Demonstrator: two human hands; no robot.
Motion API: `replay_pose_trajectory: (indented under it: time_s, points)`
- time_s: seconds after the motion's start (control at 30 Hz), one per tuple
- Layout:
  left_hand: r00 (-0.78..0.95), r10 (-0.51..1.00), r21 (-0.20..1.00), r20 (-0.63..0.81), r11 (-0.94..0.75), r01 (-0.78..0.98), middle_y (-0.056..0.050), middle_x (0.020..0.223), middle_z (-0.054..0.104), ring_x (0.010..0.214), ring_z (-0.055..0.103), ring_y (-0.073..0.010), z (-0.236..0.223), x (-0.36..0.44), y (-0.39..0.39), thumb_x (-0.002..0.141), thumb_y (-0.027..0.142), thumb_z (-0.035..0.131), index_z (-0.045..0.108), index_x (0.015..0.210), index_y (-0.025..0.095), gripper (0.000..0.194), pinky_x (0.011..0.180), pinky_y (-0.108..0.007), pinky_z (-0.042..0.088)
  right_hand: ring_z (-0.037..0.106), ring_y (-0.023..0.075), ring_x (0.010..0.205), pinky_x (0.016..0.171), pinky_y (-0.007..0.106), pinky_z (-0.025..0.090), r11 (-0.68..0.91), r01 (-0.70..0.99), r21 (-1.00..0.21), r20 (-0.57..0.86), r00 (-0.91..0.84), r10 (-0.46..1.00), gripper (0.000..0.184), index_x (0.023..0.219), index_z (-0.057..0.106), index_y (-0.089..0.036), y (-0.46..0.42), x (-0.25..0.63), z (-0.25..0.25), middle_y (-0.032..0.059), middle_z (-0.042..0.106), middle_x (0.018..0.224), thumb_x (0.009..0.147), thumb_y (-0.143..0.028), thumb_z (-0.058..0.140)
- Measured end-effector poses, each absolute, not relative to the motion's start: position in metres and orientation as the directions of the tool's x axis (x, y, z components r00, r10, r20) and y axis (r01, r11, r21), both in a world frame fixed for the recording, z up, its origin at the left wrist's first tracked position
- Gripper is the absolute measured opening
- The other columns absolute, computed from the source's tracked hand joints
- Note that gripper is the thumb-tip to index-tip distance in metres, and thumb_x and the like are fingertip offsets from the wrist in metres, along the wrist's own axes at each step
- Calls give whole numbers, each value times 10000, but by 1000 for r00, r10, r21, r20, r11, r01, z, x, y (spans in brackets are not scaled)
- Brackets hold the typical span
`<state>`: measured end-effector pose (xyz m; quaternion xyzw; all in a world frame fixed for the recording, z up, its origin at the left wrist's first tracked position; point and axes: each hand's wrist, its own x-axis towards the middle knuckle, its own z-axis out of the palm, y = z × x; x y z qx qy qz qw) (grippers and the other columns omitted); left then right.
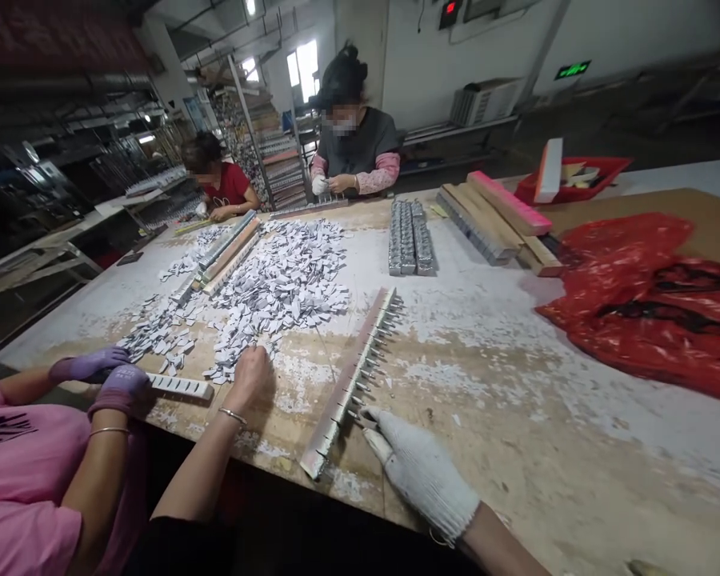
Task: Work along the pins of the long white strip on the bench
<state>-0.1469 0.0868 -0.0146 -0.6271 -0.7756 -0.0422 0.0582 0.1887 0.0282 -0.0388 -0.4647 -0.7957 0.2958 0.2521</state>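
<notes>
My right hand (420,468) wears a white knit glove. Its fingertips are pinched on a small metal piece (360,416) at the near end of a long wooden strip (351,380). The strip lies diagonally on the table and has metal pieces clipped along its right edge. My left hand (250,374) is bare, with a bracelet at the wrist. It rests knuckles-up, fingers curled down into the near edge of a big pile of small grey-white pieces (288,280). What those fingers hold is hidden.
A person in pink at left, with purple gloves (111,376), holds a white strip (180,386). Two more people work at the far side. Filled strips (409,236), stacked wooden strips (492,216), a red bag (648,296) and a red tray (576,180) lie on the worn table (516,384).
</notes>
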Motion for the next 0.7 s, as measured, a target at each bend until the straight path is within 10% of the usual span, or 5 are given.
replay_pose_trajectory:
  time_s: [0.23, 0.43, 0.6, 0.7]
  points:
    - [-134, 956, 3, 261, 138, 990, -128, 896, 590, 791, 548, -222, 21, -101, 59, 911, 38, 371, 616, 916, 136, 264, 648, -308, 393, 721, 254, 936, 818, 373, 580, 464, 556, -689, 273, -394, 878, 323, 1187, 656, -216, 28, 185, -23, 94, 747, 1091, 969, -314, 439]
    - [265, 953, 362, 149, -302, 882, -71, 949, 612, 764, 565, -175, 31, -21, -11, 931, 80, 385, 603, 981, 209, 258, 656, -278, 447, 704, 235, 935, 780, 303, 552, 593, 604, -532, 288, -530, 798, 332, 1229, 631, -200, 19, 167, -5, 104, 728, 1101, 923, -222, 504]
    - [166, 986, 782, 31, -127, 610, -25, 843, 626, 763, 591, -163, 34, -6, -31, 954, 291, 536, 580, 951, 199, 102, 698, -273, 470, 681, 183, 738, 663, 252, 482, 551, 579, -601, 248, -520, 817, 178, 902, 653, -211, 0, 172, -19, 37, 717, 826, 950, -205, 482]
    - [137, 991, 831, -11, -67, 553, -6, 760, 582, 702, 547, -145, 31, -6, -33, 971, 321, 509, 555, 844, 191, 187, 662, -262, 435, 673, 166, 747, 676, 244, 469, 517, 461, -721, 288, -479, 829, 216, 922, 637, -202, -13, 181, -23, 34, 710, 839, 982, -219, 431]
